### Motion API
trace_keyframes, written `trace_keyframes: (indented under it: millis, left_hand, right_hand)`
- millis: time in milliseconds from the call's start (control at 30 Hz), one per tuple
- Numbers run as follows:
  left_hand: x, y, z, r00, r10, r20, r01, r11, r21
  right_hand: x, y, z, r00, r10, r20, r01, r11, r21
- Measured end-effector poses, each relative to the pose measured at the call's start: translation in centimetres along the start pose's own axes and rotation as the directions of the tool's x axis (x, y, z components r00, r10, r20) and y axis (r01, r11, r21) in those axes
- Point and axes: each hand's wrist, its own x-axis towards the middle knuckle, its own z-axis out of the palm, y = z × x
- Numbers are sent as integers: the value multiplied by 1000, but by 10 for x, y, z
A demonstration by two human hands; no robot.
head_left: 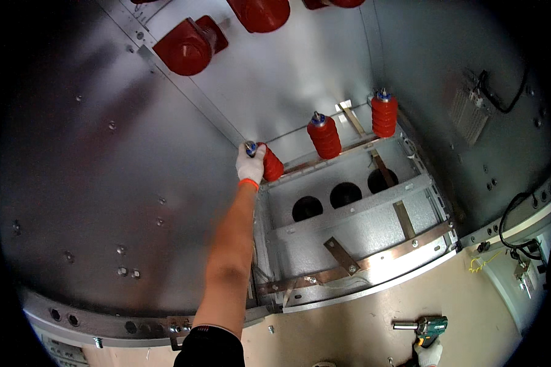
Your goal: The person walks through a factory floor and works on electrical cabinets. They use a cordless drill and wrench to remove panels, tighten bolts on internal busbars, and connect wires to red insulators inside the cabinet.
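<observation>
My left hand (pixel 250 166), in a white glove with an orange cuff, is closed round the upper end of a red ribbed insulator (pixel 273 166) at the left of a row. Its blue-and-metal top fitting (pixel 250 147) shows above my fingers. Two more such insulators, the middle one (pixel 324 137) and the right one (pixel 384 116), stand upright along a copper bar (pixel 306 164) with bolts on top. Low at the right, my gloved right hand (pixel 430 353) grips the handle of a green-and-black cordless impact wrench (pixel 430 328), whose long socket points left.
Metal cabinet walls (pixel 116 183) enclose the space. Red bushings (pixel 190 48) hang from the far wall. A floor panel (pixel 324 208) has three round black holes. A front copper bar (pixel 379 251) carries short strips. At right are a finned heater (pixel 470 113) and black cables (pixel 513 214).
</observation>
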Motion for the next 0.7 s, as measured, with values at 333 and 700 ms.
trace_keyframes:
  millis: [333, 700]
  left_hand:
    - [-15, 13, -5, 997, 6, -72, -20, 979, -205]
    - [-21, 10, -10, 995, -83, -50, 70, 973, -220]
  right_hand:
    - [17, 23, 29, 993, -26, -116, 41, 991, 128]
    - [15, 22, 25, 994, -12, -109, 17, 999, 42]
